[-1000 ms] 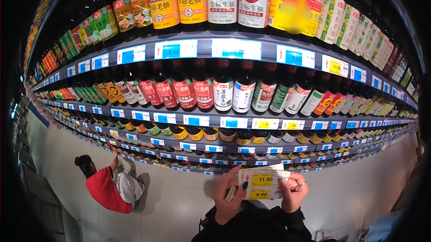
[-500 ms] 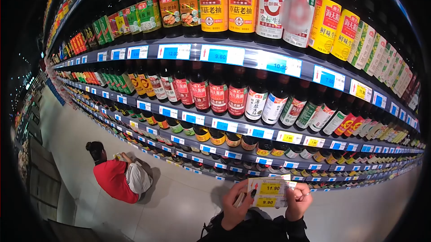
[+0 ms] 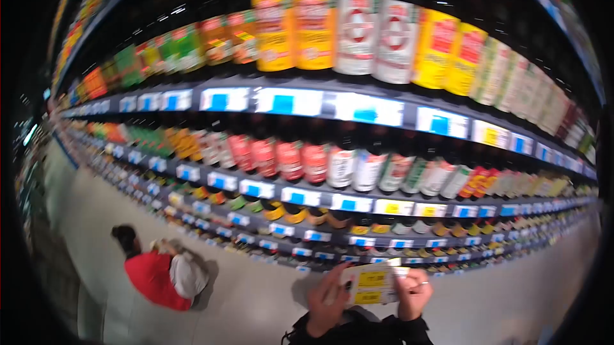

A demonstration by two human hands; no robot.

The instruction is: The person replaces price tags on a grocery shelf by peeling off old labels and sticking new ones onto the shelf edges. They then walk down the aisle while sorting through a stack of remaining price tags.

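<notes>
Low in the head view, I hold several white price tags (image 3: 369,286) with yellow price blocks in front of my body. My left hand (image 3: 328,300) is closed around their left end, its thumb on the front face. At the right end my right hand (image 3: 414,292), with a ring on one finger, pinches the tags between thumb and fingers. The tags overlap slightly at the upper right, and their print is blurred. Both hands are apart from the shelves, in front of the lowest rows.
Long shelves of sauce bottles (image 3: 355,34) curve across the view. Blue and yellow price labels line the shelf edge (image 3: 329,105). Lower rows hold red-labelled bottles (image 3: 289,160). A person in a red top (image 3: 157,279) crouches on the pale floor (image 3: 236,306) at the left.
The view has tilted up and turned slightly right, so shelves and the crouching person sit lower and further left, blurred by motion. Both hands keep hold of the price tags.
</notes>
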